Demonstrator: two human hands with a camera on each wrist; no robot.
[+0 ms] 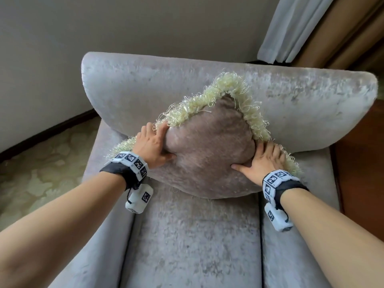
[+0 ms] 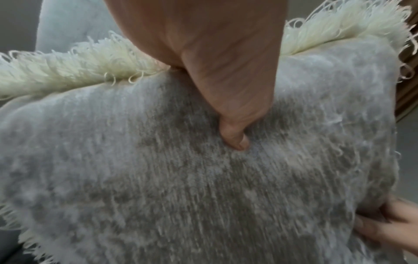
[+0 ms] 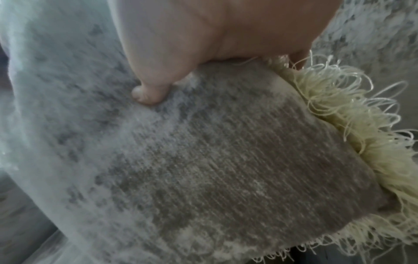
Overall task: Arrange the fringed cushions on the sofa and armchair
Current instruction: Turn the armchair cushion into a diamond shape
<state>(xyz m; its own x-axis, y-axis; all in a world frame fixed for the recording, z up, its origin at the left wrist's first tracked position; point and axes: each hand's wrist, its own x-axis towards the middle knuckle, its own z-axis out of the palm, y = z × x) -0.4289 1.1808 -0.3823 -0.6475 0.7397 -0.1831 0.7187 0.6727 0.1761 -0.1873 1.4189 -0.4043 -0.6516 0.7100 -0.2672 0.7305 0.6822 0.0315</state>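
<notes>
The taupe velvet cushion with pale yellow fringe (image 1: 209,150) is leaning corner-up against the grey velvet armchair (image 1: 128,84) backrest, left hand (image 1: 150,142) and right hand (image 1: 262,163) gripping opposite edges, thumbs digging in, apparently plumping and steadying it.

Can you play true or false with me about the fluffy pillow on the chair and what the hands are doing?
1. Both hands hold the fringed cushion. True: the left hand grips one side, the right hand the other.
2. The fringe is bright red. False: it is pale yellow-cream.
3. The cushion is on the armchair. True: it leans at the backrest.
4. The cushion lies on the floor. False: it is on the seat.
5. A curtain hangs behind the chair. True.
</notes>
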